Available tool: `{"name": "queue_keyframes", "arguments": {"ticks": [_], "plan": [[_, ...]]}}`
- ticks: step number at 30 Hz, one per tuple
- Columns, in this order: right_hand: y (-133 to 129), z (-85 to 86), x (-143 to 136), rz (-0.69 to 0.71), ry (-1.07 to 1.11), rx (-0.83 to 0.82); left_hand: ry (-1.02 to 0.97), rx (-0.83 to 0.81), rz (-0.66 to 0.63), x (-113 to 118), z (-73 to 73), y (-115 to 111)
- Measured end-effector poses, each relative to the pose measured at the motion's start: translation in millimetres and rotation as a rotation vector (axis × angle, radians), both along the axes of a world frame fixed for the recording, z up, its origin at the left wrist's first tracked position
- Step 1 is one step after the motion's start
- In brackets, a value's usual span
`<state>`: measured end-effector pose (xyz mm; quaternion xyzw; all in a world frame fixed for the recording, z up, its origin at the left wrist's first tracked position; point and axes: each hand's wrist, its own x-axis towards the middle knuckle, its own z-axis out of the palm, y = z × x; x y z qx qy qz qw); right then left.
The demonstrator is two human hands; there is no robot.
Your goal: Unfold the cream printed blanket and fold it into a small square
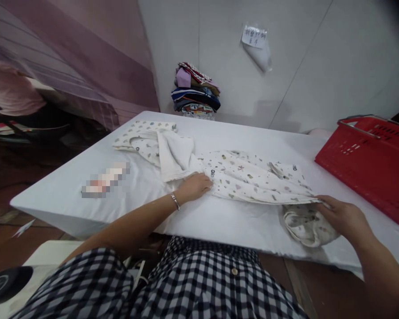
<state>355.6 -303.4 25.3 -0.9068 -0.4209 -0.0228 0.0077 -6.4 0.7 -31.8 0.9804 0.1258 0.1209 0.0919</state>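
Note:
A white cloth with small scattered prints (249,177), perhaps a garment, is spread across the table in front of me. My left hand (196,185), with a bracelet at the wrist, has its fingers closed on the cloth's near left edge. At the opposite end, my right hand (341,217) pinches the near right corner. Under that corner lies a bunched printed bundle (307,228), partly covered by my right hand. A plain white folded part (176,153) adjoins the cloth on the left, beside a folded printed piece (146,135).
The table has a white cover (219,221). A red plastic basket (365,164) stands at the right, and a stack of folded clothes (196,91) rises behind the far edge. A blurred-out item (104,181) lies on the left. Another person's pink top (13,91) shows at far left.

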Motion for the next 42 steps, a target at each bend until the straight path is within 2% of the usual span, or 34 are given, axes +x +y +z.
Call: {"name": "queue_keyframes", "arguments": {"ticks": [4,9,12,18,23,27,31,35,37,40,42], "plan": [[-2.4,0.5,-3.5,-0.004,0.029,-0.002,0.059,0.067,-0.018,-4.7,11.8,-3.1],[-5.2,-7.4,1.5,0.006,0.035,0.039,-0.048,0.012,-0.082,-10.8,24.9,2.9],[-6.2,-12.7,6.4,0.005,0.039,0.04,-0.036,0.011,-0.049,-1.4,23.7,14.4],[-7.8,-17.0,8.9,0.065,0.006,0.051,0.06,0.073,-0.075,15.5,10.9,27.3],[-7.0,-10.8,3.0,0.03,0.058,0.036,0.033,0.124,-0.035,8.9,17.8,24.9],[-4.4,-4.2,0.0,0.001,0.099,0.029,-0.002,0.137,0.033,-7.7,34.7,19.7],[2.1,-1.6,-1.0,0.041,0.073,0.061,-0.072,0.17,0.123,-32.9,51.4,9.8],[9.9,4.8,-2.2,0.064,0.061,0.173,-0.158,0.22,0.076,-56.4,72.9,-1.3],[13.3,14.1,-2.6,0.06,0.061,0.305,-0.225,0.253,0.081,-63.6,88.2,-4.3],[19.6,35.5,0.2,0.032,0.057,0.554,-0.389,0.269,0.191,-63.9,113.5,-2.5],[24.9,52.2,6.0,0.075,0.071,0.545,-0.358,0.217,0.168,-57.6,131.5,2.2]]}}
